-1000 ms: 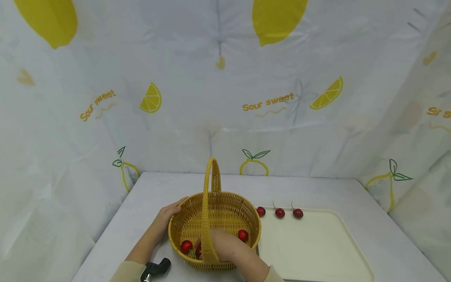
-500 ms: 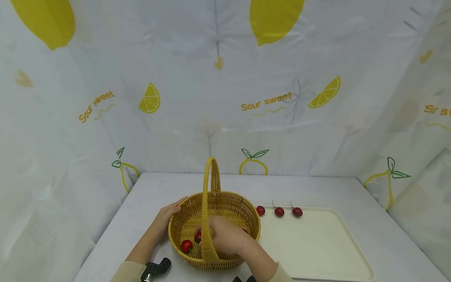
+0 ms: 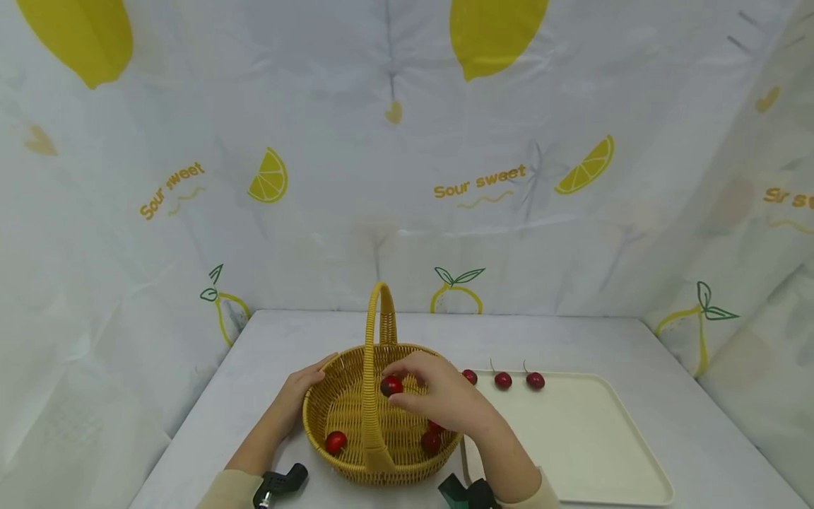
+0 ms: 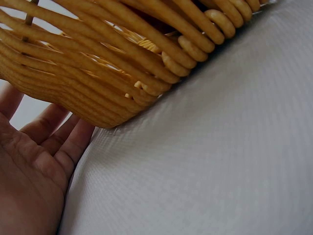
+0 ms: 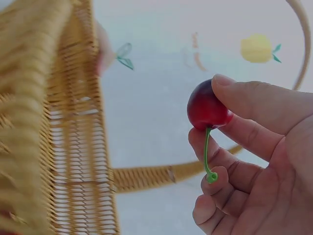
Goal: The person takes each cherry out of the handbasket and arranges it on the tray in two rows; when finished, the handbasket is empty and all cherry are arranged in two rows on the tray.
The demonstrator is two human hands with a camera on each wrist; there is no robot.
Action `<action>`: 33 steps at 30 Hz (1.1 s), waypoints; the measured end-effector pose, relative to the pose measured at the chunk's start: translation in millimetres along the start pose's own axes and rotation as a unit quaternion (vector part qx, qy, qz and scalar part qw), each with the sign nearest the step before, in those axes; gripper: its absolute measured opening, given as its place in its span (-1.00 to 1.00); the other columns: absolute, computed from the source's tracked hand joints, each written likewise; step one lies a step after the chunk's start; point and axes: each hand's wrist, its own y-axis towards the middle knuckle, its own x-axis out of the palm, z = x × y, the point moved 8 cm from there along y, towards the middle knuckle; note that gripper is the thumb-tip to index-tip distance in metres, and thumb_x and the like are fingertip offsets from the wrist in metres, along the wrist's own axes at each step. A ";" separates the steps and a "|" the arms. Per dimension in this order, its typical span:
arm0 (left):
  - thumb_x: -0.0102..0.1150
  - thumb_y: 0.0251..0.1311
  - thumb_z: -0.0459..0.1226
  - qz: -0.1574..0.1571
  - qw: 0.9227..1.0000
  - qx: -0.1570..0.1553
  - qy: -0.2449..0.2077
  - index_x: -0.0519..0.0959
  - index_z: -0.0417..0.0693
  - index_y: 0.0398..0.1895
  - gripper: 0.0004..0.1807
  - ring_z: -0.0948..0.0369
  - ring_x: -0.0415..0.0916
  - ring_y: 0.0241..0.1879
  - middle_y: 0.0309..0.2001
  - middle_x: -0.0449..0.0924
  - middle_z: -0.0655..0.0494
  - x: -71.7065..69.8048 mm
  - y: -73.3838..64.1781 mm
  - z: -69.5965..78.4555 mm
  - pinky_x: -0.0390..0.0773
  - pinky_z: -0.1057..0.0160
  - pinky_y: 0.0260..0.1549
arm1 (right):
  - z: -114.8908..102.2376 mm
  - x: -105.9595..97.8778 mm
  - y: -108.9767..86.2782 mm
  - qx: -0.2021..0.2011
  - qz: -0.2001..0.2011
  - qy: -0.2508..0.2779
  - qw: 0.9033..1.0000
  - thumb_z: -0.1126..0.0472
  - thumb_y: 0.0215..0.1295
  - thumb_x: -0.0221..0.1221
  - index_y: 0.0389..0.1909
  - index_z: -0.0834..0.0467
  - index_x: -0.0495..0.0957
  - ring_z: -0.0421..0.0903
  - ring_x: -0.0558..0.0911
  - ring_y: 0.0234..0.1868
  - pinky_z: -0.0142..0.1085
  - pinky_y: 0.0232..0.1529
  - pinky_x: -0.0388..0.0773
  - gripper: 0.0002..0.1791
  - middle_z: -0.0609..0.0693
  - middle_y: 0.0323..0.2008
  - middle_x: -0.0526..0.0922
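Observation:
My right hand [image 3: 439, 392] pinches a dark red cherry [image 5: 208, 105] between thumb and fingers, its green stem [image 5: 207, 152] hanging down. In the head view this hand is raised over the wicker basket [image 3: 318, 424], right of its tall handle [image 3: 371, 367]. Inside the basket, one cherry [image 3: 335, 442] lies at the front left and two lie at the right, the nearer cherry [image 3: 430, 443] partly covering the other. My left hand [image 3: 299, 392] rests against the basket's left side with extended fingers. In the left wrist view, its fingers [image 4: 73, 142] touch the woven wall.
Right of the basket lies a cream tray [image 3: 572, 438], with three cherries [image 3: 503, 380] in a row along its far edge. A white cloth covers the table [image 3: 210, 424]. Behind hangs a lemon-print curtain [image 3: 331, 247].
My right hand has risen from the front of the basket's bottom, moving away from me and to the right with the cherry. My left hand has stayed at the basket's side.

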 end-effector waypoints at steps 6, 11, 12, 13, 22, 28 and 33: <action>-0.12 0.50 -0.11 -0.004 1.000 0.005 0.005 0.41 0.10 0.51 -0.46 0.12 0.07 0.55 0.48 0.33 0.20 -0.8 0.1 1.7 -0.05 0.03 0.49 | 0.7 -26.1 -7.9 0.010 0.034 0.014 0.999 0.06 0.32 0.38 0.13 -0.04 0.67 -0.05 0.47 -0.19 -0.19 -0.20 0.49 -0.63 -0.24 -0.11 0.62; -0.11 0.49 -0.12 0.000 1.000 0.007 0.011 0.41 0.10 0.50 -0.46 0.11 0.07 0.55 0.49 0.32 0.19 -2.6 1.3 0.8 -0.06 0.00 0.51 | 4.8 -47.3 -14.5 0.017 0.066 0.008 0.998 0.08 0.29 0.40 0.12 0.00 0.68 -0.02 0.46 -0.20 -0.26 -0.25 0.48 -0.62 -0.22 -0.10 0.63; -0.11 0.50 -0.12 0.000 1.000 0.006 0.012 0.41 0.10 0.50 -0.46 0.11 0.06 0.55 0.49 0.32 0.19 -2.8 1.5 0.5 -0.06 0.00 0.51 | 6.3 -51.6 -16.3 0.018 0.072 0.008 0.997 0.08 0.29 0.41 0.11 0.00 0.68 0.00 0.47 -0.19 -0.26 -0.25 0.48 -0.62 -0.21 -0.10 0.63; -0.11 0.50 -0.11 -0.001 1.000 0.007 0.012 0.41 0.10 0.51 -0.46 0.11 0.06 0.55 0.49 0.31 0.19 -2.6 1.7 0.3 -0.06 0.00 0.51 | 8.0 -55.7 -18.3 0.019 0.078 0.007 0.997 0.08 0.28 0.41 0.11 -0.01 0.68 0.01 0.47 -0.19 -0.26 -0.25 0.49 -0.62 -0.20 -0.12 0.63; -0.13 0.52 -0.08 -0.006 1.000 0.003 0.008 0.41 0.11 0.51 -0.46 0.13 0.09 0.54 0.48 0.33 0.21 0.0 1.5 0.9 -0.02 0.03 0.50 | 27.1 -90.6 -36.3 0.053 0.125 0.023 0.991 0.14 0.23 0.45 0.09 0.02 0.69 0.02 0.45 -0.23 -0.25 -0.36 0.50 -0.61 0.02 -0.30 0.49; -0.12 0.52 -0.05 -0.008 1.000 0.004 0.002 0.42 0.12 0.50 -0.46 0.13 0.11 0.54 0.47 0.35 0.21 0.7 2.5 0.7 0.00 0.03 0.49 | 38.8 -109.1 -46.9 0.082 0.148 0.036 0.985 0.13 0.23 0.45 0.10 0.04 0.67 0.02 0.49 -0.31 -0.26 -0.47 0.51 -0.59 0.08 -0.33 0.40; -0.11 0.50 -0.06 -0.011 1.000 0.006 -0.002 0.41 0.11 0.50 -0.45 0.14 0.09 0.54 0.48 0.34 0.22 -1.0 2.2 -0.5 -0.03 0.04 0.49 | 44.3 -122.7 -54.3 0.080 0.170 0.010 0.982 0.14 0.24 0.44 0.12 0.05 0.67 0.00 0.51 -0.27 -0.26 -0.40 0.40 -0.58 0.05 -0.33 0.42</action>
